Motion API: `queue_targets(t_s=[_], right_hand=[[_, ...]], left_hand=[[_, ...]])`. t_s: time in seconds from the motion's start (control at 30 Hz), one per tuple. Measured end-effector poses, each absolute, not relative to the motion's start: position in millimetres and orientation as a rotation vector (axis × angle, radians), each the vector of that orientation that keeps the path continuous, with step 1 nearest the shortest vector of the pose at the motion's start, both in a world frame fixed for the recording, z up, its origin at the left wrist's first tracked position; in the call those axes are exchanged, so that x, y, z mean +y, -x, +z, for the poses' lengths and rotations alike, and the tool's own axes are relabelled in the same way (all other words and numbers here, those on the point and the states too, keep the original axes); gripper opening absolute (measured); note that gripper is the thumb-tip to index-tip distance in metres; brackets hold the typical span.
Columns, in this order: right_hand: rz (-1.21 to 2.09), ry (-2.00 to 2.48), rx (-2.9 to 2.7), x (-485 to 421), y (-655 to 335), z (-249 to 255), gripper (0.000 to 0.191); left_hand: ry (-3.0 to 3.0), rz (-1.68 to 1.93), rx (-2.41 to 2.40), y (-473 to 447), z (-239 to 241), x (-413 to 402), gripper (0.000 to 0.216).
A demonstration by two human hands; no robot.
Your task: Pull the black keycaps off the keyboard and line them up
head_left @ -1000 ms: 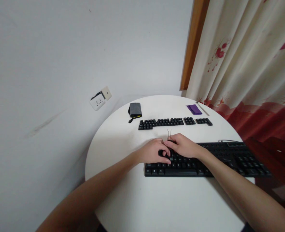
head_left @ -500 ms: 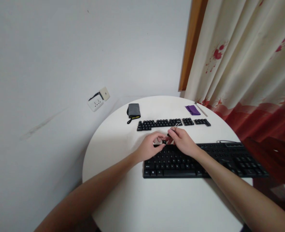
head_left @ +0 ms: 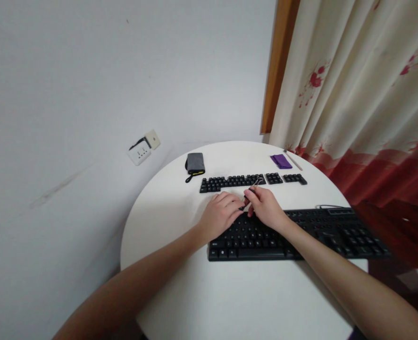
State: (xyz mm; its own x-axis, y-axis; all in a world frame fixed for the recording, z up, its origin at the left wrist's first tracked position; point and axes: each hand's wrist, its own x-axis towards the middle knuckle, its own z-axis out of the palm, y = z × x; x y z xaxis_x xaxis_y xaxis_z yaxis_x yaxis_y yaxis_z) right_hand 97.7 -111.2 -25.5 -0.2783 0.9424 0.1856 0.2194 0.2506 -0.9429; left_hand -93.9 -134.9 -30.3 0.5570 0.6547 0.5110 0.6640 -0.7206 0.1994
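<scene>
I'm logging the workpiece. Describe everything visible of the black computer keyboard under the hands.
The black plastic keyboard lies flat on the round white table, long side across, many dark keys in rows. A thin cable loops at its far edge. The left hand and right hand, which grips a thin wire tool, rest on its far left part.

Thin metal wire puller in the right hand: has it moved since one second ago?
Yes. The wire puller tilted away from the black keyboard; its loops now overlap the row of loose black keycaps.
</scene>
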Motion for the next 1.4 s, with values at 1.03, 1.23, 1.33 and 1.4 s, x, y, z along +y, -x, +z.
queue_targets(t_s=[1.03, 1.23, 1.33, 1.4], right_hand=[[0.967, 1.204, -1.463, -96.5, -114.0, -17.8, 0.054], [0.97, 1.176, -1.47, -95.4, -114.9, -18.9, 0.055], [0.975, 1.175, -1.473, -94.3, -115.3, -20.3, 0.054], [0.978, 1.178, -1.476, -94.2, -115.3, -21.0, 0.054]], left_hand=[[2.447, -0.862, -1.623, 128.3, -61.4, -65.2, 0.014], [2.403, -0.958, -1.647, 124.5, -62.9, -66.1, 0.029], [2.351, -0.958, -1.706, 123.8, -60.6, -65.5, 0.04], [2.313, -0.946, -1.756, 123.6, -59.4, -65.0, 0.044]])
